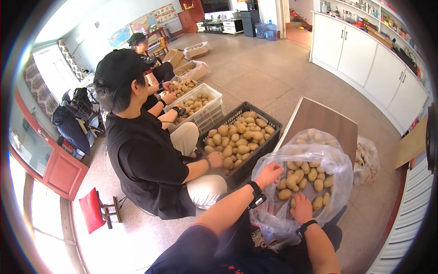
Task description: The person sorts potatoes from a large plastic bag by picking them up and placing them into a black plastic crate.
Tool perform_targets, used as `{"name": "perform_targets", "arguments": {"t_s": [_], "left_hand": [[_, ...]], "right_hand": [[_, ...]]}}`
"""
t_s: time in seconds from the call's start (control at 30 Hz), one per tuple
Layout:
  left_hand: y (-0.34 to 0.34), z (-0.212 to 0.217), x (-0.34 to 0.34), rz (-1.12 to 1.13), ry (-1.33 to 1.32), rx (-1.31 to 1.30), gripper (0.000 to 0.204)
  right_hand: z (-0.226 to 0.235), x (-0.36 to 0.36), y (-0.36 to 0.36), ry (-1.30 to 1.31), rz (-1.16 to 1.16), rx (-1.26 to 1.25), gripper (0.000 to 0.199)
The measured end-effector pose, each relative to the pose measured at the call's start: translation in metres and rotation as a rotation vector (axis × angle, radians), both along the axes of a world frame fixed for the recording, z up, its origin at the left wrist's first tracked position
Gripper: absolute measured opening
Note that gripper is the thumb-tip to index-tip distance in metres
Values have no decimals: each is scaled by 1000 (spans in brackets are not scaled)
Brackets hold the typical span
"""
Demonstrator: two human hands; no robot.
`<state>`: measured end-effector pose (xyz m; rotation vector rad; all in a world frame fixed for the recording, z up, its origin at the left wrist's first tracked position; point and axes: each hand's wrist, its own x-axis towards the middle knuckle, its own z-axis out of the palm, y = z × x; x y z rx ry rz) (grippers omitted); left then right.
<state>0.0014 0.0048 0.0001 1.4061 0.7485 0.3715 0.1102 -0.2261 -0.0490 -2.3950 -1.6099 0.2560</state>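
Tan potatoes (318, 185) sit in a plastic bag (269, 217). I have the right hand (301, 209) inside it, touching one, left hand (270, 174) at its left edge; I can't tell if either grips.

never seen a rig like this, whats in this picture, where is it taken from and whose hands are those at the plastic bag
There's no robot here, just a person working bare-handed. The single picture comes from a wide fisheye camera on their head, looking down, so straight edges bend near the rim.

Their left hand is at the left edge of an open, clear plastic bag; whether it grips the plastic is unclear. Their right hand reaches inside, fingers down by the potatoes; a firm hold can't be made out.

To the left, a co-worker in black sits beside a dark crate of potatoes. Farther back stands a white crate, also holding potatoes.
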Motion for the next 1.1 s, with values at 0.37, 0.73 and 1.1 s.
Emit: {"name": "perform_targets", "arguments": {"t_s": [0.37, 0.73, 1.1], "left_hand": [[-17, 0, 11, -339, 175, 109, 34], [-47, 9, 7, -702, -31, -11, 62], [-21, 27, 13, -545, -43, -507, 51]], "right_hand": [[7, 16, 11, 1219, -430, 425, 46], [35, 4, 6, 1587, -417, 289, 34], [85, 56, 14, 12, -123, 297, 49]]}}
